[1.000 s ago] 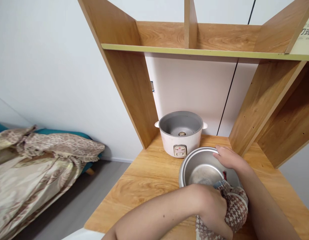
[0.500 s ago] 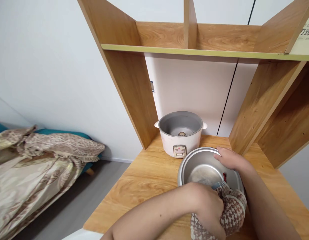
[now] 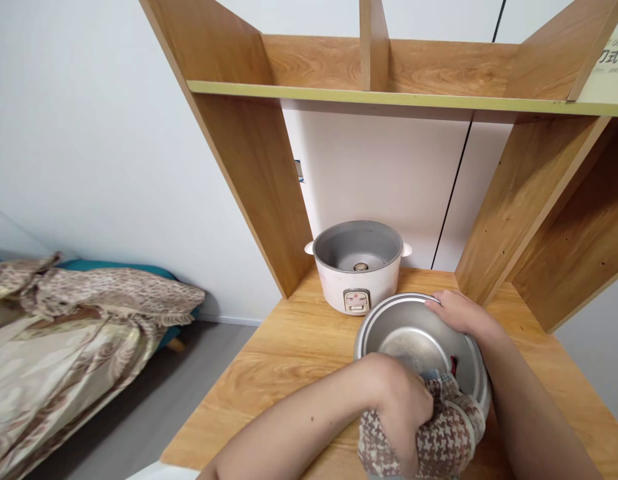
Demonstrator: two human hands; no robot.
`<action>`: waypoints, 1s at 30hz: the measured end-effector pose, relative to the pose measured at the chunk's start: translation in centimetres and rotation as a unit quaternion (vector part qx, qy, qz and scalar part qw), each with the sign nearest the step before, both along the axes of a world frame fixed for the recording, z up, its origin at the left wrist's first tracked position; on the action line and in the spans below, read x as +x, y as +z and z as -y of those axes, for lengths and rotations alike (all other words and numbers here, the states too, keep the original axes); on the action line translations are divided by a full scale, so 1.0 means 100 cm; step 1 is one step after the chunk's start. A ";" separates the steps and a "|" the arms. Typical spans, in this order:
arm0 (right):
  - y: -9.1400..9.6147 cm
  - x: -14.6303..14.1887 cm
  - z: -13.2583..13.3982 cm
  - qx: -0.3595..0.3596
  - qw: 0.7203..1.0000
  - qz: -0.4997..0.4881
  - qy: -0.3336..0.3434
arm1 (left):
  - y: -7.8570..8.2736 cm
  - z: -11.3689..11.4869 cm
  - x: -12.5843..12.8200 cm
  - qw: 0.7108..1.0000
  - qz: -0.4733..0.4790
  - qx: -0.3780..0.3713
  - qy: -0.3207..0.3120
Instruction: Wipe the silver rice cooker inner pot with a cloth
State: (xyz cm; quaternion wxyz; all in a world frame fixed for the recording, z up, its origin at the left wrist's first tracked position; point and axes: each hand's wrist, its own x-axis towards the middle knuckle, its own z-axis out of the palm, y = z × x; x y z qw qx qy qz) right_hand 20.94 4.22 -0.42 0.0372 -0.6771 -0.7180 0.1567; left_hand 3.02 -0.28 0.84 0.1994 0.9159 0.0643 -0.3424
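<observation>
A silver rice cooker inner pot (image 3: 413,327) is over the front of the wooden desk, its inside facing up toward me. My right hand (image 3: 459,311) grips its far right rim, thumb over the edge. Bunched in my left hand (image 3: 401,403) is a brown-and-white houndstooth cloth (image 3: 446,430), which lies over the near rim and reaches into the pot. A small red strip shows beside the cloth inside the pot. Behind the pot stands the white rice cooker body (image 3: 356,283), lidless, with its heating plate visible. Most of my left fingers are hidden in the cloth.
The wooden desk (image 3: 269,367) carries upright panels and a shelf (image 3: 339,97) above the cooker. At the left, a bed or couch with a patterned cover (image 3: 103,333) stands on the grey floor. A white rounded edge shows at bottom left.
My left hand has shifted slightly left with the cloth along the near side of the pot. My right hand keeps its hold on the rim. The view has moved slightly.
</observation>
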 end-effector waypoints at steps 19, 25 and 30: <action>0.009 -0.015 0.015 -0.012 0.991 0.105 -0.080 | -0.003 0.000 0.002 0.997 -0.020 -0.002 0.080; 0.004 -0.028 0.016 0.015 0.993 0.108 -0.041 | -0.005 0.003 0.002 0.996 -0.001 0.016 0.085; -0.006 -0.025 0.010 0.027 0.994 0.109 -0.016 | 0.003 0.006 0.002 0.999 -0.009 0.020 0.046</action>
